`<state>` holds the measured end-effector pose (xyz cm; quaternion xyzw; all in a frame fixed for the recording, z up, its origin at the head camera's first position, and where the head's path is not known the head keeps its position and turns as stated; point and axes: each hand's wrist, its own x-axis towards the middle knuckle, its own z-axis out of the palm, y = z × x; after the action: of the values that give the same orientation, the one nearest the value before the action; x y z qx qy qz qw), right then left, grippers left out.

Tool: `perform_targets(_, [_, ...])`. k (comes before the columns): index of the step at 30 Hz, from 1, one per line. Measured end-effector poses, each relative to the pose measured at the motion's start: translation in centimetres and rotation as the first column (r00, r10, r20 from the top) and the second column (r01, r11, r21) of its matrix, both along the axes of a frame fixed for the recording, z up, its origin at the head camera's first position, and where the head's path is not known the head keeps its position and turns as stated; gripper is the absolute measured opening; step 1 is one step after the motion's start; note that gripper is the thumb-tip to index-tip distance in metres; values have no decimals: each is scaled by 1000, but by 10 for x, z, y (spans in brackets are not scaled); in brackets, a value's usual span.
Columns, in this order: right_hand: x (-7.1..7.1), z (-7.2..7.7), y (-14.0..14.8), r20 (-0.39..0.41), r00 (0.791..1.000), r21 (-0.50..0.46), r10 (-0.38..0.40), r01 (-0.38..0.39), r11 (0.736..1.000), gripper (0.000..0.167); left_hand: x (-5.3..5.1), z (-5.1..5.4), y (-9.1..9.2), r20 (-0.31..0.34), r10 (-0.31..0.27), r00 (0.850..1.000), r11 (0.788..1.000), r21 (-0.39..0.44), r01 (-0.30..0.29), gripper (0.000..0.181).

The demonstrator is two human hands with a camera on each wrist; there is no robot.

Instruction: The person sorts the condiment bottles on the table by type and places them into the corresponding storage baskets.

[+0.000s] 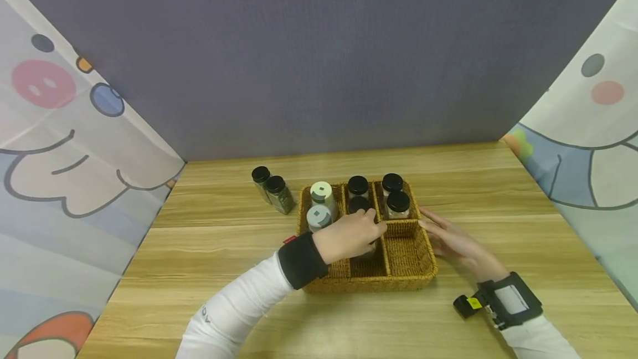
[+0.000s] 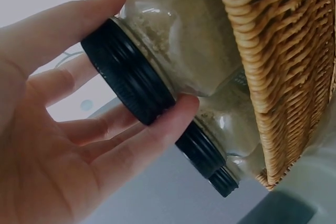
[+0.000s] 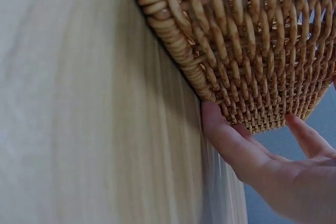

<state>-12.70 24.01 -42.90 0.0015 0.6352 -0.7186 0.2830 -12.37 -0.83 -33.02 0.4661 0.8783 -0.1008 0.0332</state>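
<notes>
My left hand [image 1: 349,234] reaches over the woven basket [image 1: 369,286] and grips a black-lidded jar in the middle compartment. In the left wrist view, thumb and fingers of the hand [image 2: 68,145] hold it around the black lid [image 2: 126,72]; pale contents show through the clear jar [image 2: 184,35]. Two more black lids stand in a row beyond it. At the basket's right side my right hand [image 1: 461,245] rests its extended fingers on the outer wall. The right wrist view shows the fingertips of that hand [image 3: 278,171] touching the wicker [image 3: 252,56] low down by the tabletop.
Two light-lidded jars [image 1: 322,193] stand in the left compartment and two black-lidded jars [image 1: 398,204] in the back right one. The front right compartment [image 1: 404,256] holds nothing. Outside, left of the basket, two dark-lidded jars [image 1: 281,198] lean on the wooden table [image 1: 209,259]. A grey panel stands behind.
</notes>
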Motion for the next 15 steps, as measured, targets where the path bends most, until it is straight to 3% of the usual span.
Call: perform_targets(15, [0,-1,0,-9,1000,1,0,0,1000,72,0,-2,0,-10,16,1000,1000,-13,-16,42])
